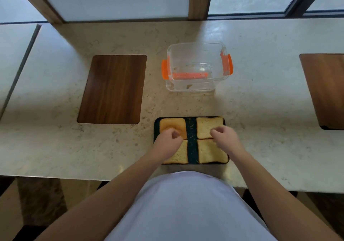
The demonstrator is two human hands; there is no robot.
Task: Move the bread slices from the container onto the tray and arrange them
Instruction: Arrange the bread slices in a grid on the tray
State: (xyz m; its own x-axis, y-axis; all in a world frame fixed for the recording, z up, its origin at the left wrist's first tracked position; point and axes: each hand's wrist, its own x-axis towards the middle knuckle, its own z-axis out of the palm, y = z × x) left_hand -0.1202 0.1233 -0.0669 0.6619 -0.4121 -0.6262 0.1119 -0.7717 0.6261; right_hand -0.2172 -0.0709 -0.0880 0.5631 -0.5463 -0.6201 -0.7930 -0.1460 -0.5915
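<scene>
Over counter [260, 110], both hands [168, 140] curled above tray [191, 134]

Four bread slices lie on one dark tray [191, 129]: a far-left slice [172, 126], a far-right slice [208, 126], a near-left slice [181, 155] and a near-right slice [212, 153]. One clear container [197, 67] with orange clips stands on the counter [270, 101]. Two hands are over the tray, the left hand [168, 141] and the right hand [226, 137], and two wooden boards show, one at the left [113, 89] and one at the right edge [325, 89].
</scene>
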